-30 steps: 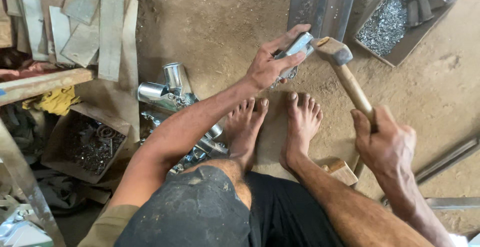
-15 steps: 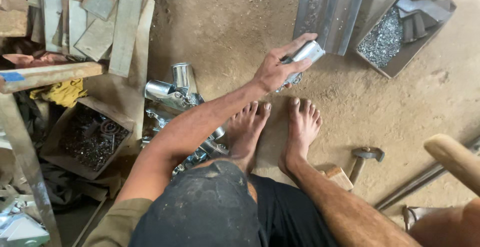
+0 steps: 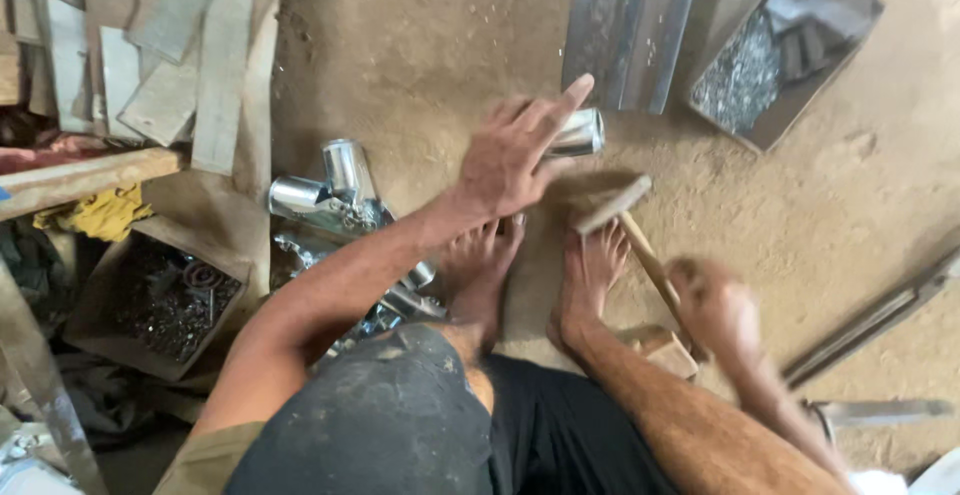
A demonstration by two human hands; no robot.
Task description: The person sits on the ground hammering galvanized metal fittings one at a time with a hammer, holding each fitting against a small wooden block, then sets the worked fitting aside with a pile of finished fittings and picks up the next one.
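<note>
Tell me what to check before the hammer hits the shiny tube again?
1. Left hand holds the metal tube on the dirt floor: ok.
2. Fingers clear of the strike spot: not ok, they lie over the tube.
3. Right hand grip on the hammer handle: cannot tell, blurred.
4. Bare feet away from the hammer head: not ok, close beside it.

Your hands have open dirt floor (image 3: 420,45) far ahead and bare ground to the right. On the left, a heap of shiny metal tubes (image 3: 335,195) and stacked wooden planks (image 3: 190,65) block passage. Far right, a metal sheet (image 3: 625,25) and a box of scrap (image 3: 770,65) stand in the way.
</note>
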